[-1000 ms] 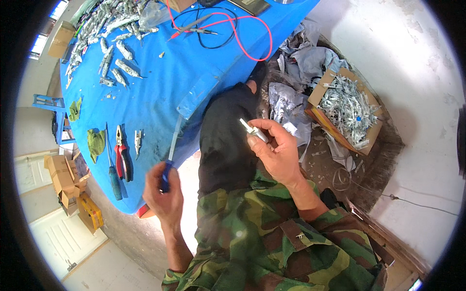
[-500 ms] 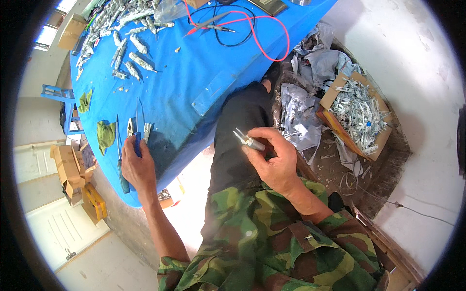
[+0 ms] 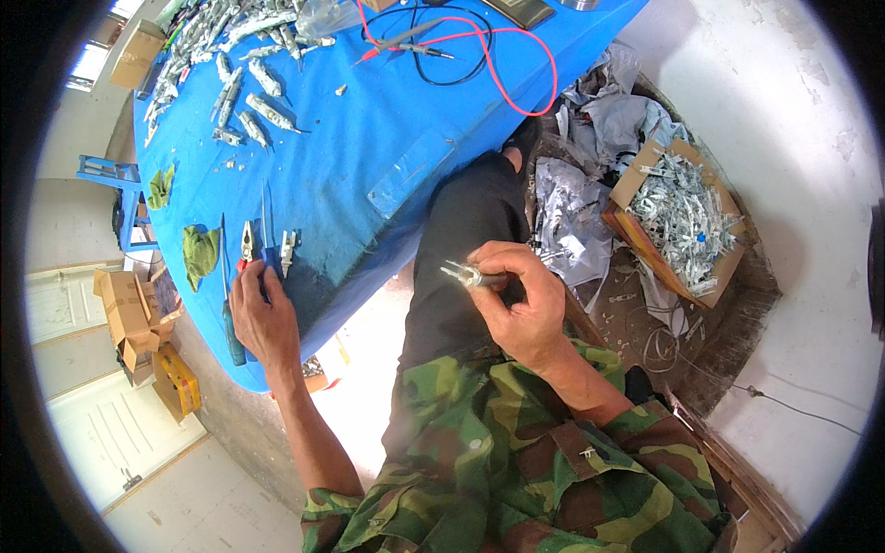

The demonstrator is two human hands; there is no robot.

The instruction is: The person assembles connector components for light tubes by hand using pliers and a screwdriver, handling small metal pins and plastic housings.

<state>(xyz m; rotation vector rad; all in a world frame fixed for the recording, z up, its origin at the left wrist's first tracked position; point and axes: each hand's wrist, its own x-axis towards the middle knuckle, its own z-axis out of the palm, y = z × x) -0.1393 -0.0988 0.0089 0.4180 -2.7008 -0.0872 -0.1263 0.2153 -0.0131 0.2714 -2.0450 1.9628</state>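
Observation:
My left hand [image 3: 263, 313] lies on the near edge of the blue table [image 3: 369, 138], its fingers closed over the handles of red-handled pliers [image 3: 247, 241]. A blue-handled screwdriver [image 3: 230, 327] rests just left of that hand, and small grey pliers [image 3: 289, 249] lie just right of it. Over my dark-trousered lap, my right hand [image 3: 521, 309] pinches a small silver metal part [image 3: 464, 273] whose prongs point left. My sleeves are camouflage.
Several silver metal parts [image 3: 249, 101] cover the table's far left. Red and black test leads [image 3: 502, 64] lie at the far end. A cardboard box of metal scraps [image 3: 682, 217] and crumpled sheets [image 3: 572, 198] sit on the floor at right. Green cloths [image 3: 198, 253] and cardboard boxes [image 3: 129, 313] are at left.
My left hand brought the blue-handled screwdriver up from below the table edge, laid it on the table and moved onto the red pliers. My right hand dropped slightly, still holding the metal part.

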